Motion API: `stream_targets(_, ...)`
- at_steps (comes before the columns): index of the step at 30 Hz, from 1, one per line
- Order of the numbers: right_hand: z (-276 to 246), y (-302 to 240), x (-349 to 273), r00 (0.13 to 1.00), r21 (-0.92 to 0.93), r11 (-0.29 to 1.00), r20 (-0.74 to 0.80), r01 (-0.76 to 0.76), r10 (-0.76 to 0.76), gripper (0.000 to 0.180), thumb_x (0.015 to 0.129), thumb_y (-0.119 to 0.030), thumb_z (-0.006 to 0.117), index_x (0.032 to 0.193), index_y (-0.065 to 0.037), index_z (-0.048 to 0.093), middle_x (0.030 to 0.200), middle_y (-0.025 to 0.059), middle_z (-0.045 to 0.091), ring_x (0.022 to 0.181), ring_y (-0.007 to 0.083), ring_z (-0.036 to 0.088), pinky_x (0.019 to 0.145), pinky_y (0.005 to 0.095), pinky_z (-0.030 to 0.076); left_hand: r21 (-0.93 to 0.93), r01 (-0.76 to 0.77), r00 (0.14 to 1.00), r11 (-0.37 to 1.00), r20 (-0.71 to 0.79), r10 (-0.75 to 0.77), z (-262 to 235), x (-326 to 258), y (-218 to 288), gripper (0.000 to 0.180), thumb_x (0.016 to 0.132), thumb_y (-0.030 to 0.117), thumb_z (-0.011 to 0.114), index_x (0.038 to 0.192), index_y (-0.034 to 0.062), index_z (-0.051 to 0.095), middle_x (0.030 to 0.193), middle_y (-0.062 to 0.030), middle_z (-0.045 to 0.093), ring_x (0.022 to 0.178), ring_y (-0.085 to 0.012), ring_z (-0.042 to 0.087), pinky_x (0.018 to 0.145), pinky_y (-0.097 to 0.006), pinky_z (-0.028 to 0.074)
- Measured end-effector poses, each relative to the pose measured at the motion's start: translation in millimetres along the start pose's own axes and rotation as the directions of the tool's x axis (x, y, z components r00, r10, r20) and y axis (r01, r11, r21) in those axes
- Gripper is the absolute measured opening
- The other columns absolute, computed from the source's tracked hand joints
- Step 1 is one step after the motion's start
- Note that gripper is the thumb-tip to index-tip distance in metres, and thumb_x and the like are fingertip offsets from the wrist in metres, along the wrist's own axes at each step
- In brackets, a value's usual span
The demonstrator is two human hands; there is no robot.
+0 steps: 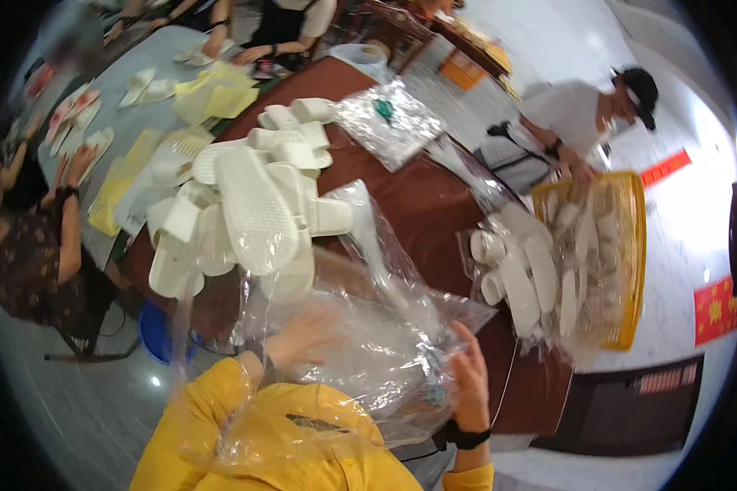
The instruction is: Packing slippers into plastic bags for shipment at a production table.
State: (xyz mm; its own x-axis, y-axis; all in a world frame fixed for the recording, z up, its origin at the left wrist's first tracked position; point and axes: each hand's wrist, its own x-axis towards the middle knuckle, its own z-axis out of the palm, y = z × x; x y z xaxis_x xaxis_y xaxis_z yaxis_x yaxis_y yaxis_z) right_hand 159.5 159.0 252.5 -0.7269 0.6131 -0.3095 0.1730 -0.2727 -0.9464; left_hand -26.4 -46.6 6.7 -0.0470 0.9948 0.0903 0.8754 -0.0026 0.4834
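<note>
Nearest of all, at the bottom of the frame, a yellow shirt (160, 442) sits partly under a big clear bag (377, 340), which spreads across the lower centre, slack and creased. The left hand (303, 335) shows through the film, fingers spread and clamped on nothing I can see; whether it is inside or behind the bag, I can't tell. The right hand (469, 380) is at the bag's right edge, thumb and fingers around the film, though I can't tell how firmly they pinch. Up and to the left of the left hand, the nearer one, lies the heap of white slippers (250, 192) on the brown table (434, 204); its top slipper (260, 217) runs lengthwise from upper left to lower right. Counting: one bag between two hands, one yellow crate (637, 270) at right, one blue bucket (157, 334) at lower left; more than six slippers in the heap, overlapping too much for an exact number.
</note>
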Motion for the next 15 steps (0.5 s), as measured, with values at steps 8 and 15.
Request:
stream_targets(8, -80, 134, -39, 0.990, -0.326, 0.945, 0.139, 0.026, 0.021, 0.110, 0.089, -0.004, 0.068, 0.157, -0.024, -0.016, 0.133, 0.0155, 0.058, 0.081, 0.0122, 0.060, 0.073, 0.0243, 0.050, -0.139, 0.022, 0.989, 0.990, -0.142, -0.042, -15, 4, -15, 0.053, 0.086, 0.027, 0.069, 0.137, 0.0193, 0.055, 0.131, -0.0112, 0.054, 0.124, -0.0267, 0.051, 0.110, -0.048, 0.034)
stream_targets(15, -94, 188, -11, 0.988, -0.692, 0.705, 0.125, 0.156, -0.096, 0.112, 0.079, -0.008, 0.074, 0.158, -0.012, -0.005, 0.132, 0.0168, 0.059, 0.088, 0.0300, 0.064, 0.079, 0.0338, 0.051, -0.643, 0.376, 0.886, 0.667, 0.039, -0.462, -33, -33, -42, 0.041, 0.089, 0.010, 0.063, 0.130, 0.0117, 0.060, 0.113, -0.0099, 0.062, 0.106, -0.0215, 0.060, 0.097, -0.037, 0.046)
